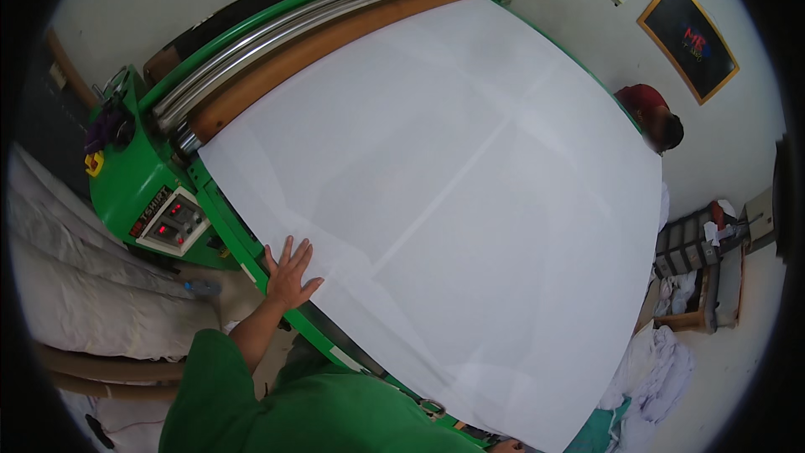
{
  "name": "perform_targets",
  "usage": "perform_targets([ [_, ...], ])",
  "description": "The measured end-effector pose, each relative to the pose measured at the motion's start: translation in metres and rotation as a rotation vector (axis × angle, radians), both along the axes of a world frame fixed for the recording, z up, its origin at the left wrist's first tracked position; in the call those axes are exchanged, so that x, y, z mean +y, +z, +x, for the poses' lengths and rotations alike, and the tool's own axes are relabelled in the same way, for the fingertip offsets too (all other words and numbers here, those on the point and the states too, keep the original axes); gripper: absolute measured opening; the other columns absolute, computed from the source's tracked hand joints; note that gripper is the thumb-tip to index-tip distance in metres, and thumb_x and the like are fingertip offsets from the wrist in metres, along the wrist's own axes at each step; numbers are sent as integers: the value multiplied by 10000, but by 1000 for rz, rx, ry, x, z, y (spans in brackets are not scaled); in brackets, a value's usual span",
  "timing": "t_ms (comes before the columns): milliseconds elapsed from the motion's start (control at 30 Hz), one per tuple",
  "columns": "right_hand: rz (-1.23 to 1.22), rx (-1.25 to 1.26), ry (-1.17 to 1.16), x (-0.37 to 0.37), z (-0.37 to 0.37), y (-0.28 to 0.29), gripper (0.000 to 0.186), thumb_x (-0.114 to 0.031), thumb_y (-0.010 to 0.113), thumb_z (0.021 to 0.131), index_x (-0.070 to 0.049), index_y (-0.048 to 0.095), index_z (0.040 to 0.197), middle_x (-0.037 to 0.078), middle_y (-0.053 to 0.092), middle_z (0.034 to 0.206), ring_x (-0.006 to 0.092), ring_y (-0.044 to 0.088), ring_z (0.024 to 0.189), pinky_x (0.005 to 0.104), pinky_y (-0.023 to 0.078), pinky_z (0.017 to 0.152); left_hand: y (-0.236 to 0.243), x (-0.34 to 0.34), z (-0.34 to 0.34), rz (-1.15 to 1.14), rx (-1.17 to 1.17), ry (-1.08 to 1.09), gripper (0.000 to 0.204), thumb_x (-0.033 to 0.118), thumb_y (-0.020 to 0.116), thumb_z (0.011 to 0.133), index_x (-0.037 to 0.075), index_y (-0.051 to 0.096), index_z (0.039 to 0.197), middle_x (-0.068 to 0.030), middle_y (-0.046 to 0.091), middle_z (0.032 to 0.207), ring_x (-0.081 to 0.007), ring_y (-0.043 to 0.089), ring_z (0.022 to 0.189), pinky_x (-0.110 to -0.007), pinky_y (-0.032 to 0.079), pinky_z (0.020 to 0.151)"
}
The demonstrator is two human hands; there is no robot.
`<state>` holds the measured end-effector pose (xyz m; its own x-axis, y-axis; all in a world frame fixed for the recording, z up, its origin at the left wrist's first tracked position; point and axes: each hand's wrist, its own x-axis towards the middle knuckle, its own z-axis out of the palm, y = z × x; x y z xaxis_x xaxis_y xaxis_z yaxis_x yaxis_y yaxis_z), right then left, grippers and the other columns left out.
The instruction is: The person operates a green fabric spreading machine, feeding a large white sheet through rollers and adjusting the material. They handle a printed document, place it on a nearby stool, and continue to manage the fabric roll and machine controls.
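Note:
A wide white sheet (470, 193) lies spread over the bed of a green roller machine (113, 189); whether it is paper or cloth I cannot tell. Fainter, darker patches show through it, as of layers underneath. My left hand (289, 277) rests flat on the sheet's near left edge, fingers spread, holding nothing. At the bottom of the view, by the sheet's near corner, only a little of my right hand (506, 446) shows, and its fingers are mostly hidden. A brown roller (335, 54) and shiny metal bars (293, 33) run along the sheet's far left side.
Across the bed, a person in a dark red top (654, 116) bends at the far edge. A control panel (173, 222) with red lights faces the left side. Crumpled white cloth (650, 377) lies at the right, below dark crates (688, 243). Covered rolls (101, 277) stand at left.

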<state>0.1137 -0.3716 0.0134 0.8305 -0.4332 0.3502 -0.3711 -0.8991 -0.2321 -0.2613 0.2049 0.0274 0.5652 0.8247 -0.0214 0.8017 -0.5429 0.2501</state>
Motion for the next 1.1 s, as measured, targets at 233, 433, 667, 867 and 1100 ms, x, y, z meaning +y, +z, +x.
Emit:
perform_targets([
  [233, 6, -4, 15, -3, 7, -6, 383, -368, 585, 986, -29, 658, 1147, 208, 723, 1024, 409, 684, 902, 510, 545, 760, 2, -1, 0, -13, 8, 26, 832, 539, 602, 927, 91, 350, 1581, -87, 252, 1687, -360, 98, 1578, -767, -48, 1150],
  [433, 13, -5, 25, -8, 10, -12, 376, -361, 561, 1004, -37, 639, 1178, 205, 718, 1053, 412, 681, 931, 507, 547, 774, 6, -1, 2, -16, 40, 31, 853, 552, 598, 928, 95, 323, 1593, -83, 245, 1689, -352, 92, 1579, -757, -44, 1158],
  [667, 20, -5, 31, -17, 9, -21, 369, -352, 535, 1025, -46, 617, 1214, 202, 713, 1087, 416, 677, 965, 503, 550, 790, 15, -2, 4, -39, 18, 27, 858, 585, 618, 905, 175, 332, 1603, -122, 241, 1683, -372, 108, 1574, -772, -23, 1145],
  [867, 24, -5, 40, -68, 6, -53, 365, -345, 511, 1043, -54, 598, 1245, 199, 709, 1115, 419, 674, 994, 500, 552, 804, 7, -3, 4, 38, 30, 29, 789, 603, 593, 925, 199, 404, 1575, -156, 234, 1678, -391, 109, 1568, -768, -12, 1144],
  [1100, 253, -3, -104, -82, 4, -60, 472, -490, 452, 1063, -104, 601, 1291, 213, 727, 1090, 452, 679, 982, 548, 529, 806, -5, -2, 5, 62, 8, 19, 746, 501, 604, 941, 108, 437, 1552, -173, 242, 1678, -411, 121, 1565, -754, -37, 1147],
])
